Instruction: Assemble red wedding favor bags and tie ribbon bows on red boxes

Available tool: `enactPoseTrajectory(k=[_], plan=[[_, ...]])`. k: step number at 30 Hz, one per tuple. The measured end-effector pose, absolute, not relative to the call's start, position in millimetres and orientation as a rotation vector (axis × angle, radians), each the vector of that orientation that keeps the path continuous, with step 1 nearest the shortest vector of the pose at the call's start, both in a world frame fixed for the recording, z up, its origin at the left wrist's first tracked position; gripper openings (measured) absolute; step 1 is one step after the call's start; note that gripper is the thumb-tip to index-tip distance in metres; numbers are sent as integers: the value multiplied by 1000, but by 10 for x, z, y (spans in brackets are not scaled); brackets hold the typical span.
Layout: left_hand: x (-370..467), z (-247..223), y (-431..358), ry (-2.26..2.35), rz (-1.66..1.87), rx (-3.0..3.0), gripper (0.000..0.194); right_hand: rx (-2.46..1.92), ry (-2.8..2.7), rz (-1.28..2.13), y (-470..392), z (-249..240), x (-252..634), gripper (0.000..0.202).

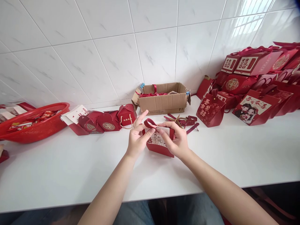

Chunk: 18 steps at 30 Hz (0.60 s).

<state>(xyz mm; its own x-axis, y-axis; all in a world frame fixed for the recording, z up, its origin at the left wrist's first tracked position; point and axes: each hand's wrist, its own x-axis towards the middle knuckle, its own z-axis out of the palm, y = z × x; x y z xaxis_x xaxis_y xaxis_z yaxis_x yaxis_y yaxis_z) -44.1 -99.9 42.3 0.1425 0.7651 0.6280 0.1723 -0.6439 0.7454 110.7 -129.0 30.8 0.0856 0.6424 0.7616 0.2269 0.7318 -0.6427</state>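
Note:
A small red gift box (160, 149) with a cartoon couple printed on its white panel stands on the white table between my hands. A dark red strap (150, 122) loops up over its top. My left hand (138, 137) pinches the strap at the box's upper left, thumb against it and some fingers raised. My right hand (177, 139) grips the top right edge, its thumb pressed on the front panel near the strap's end. Behind my right hand lie several loose red and tan straps (191, 121). My fingers hide the exact spot where strap and box meet.
Behind the box stands an open cardboard box (164, 104) holding red ribbons, with clips on its edges. Several small red boxes (109, 123) and a red plastic basket (47, 126) of wrapped sweets are at left. Finished-looking gift boxes (248, 67) pile up at right, against the tiled wall (154, 50).

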Motion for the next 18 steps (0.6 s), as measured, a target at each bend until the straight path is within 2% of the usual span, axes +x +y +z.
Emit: enactPoseTrajectory(k=[18], plan=[[-392, 387, -1037, 843, 1586, 1753, 6, -767, -1488, 246, -1275, 318, 1095, 13]])
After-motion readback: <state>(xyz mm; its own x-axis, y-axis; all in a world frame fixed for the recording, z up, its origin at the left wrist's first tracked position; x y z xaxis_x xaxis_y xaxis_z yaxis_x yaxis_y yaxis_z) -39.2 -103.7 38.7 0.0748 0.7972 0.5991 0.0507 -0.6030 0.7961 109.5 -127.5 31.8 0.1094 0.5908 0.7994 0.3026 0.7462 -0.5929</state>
